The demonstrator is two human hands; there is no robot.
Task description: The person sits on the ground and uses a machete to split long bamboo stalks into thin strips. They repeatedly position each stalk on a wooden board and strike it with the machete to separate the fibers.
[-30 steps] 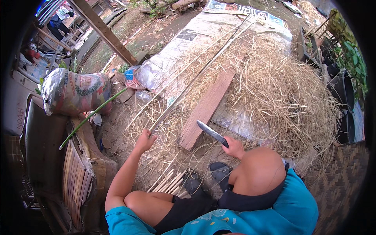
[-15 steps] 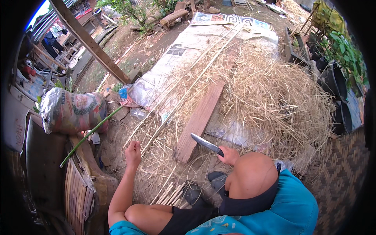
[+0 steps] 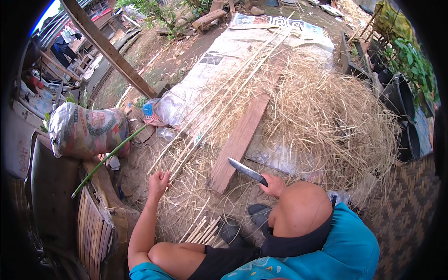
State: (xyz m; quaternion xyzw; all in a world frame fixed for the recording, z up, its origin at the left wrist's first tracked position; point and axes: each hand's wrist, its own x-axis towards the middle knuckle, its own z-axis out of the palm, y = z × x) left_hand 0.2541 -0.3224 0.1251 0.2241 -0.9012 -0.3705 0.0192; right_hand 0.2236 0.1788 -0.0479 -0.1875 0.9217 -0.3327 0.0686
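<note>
My left hand (image 3: 159, 183) is closed, fingers pinched around the near end of a long pale bamboo strip (image 3: 205, 133). This strip runs away from me, close beside other long strips, over the straw-like shavings. In my right hand (image 3: 274, 185) is a knife (image 3: 247, 171), gripped by its dark handle. Its blade points left, its tip close to the right edge of a brown wooden plank (image 3: 239, 142). The plank slopes away from me into a large heap of dry shavings (image 3: 322, 107). Short cut bamboo pieces (image 3: 203, 231) lie between my legs.
A green stalk (image 3: 109, 161) leans across a wooden frame on the left, near a stuffed sack (image 3: 88, 130). A slanted wooden post (image 3: 107, 49) rises beyond it. Pale sheeting (image 3: 186, 88) lies under the heap. Dark pots (image 3: 396, 98) and a woven mat (image 3: 406, 205) are at right.
My left hand has turned slightly and shifted a little. A strip beside it now shows apart from the others, its far tip reaching further out. My right hand and the knife have hardly moved.
</note>
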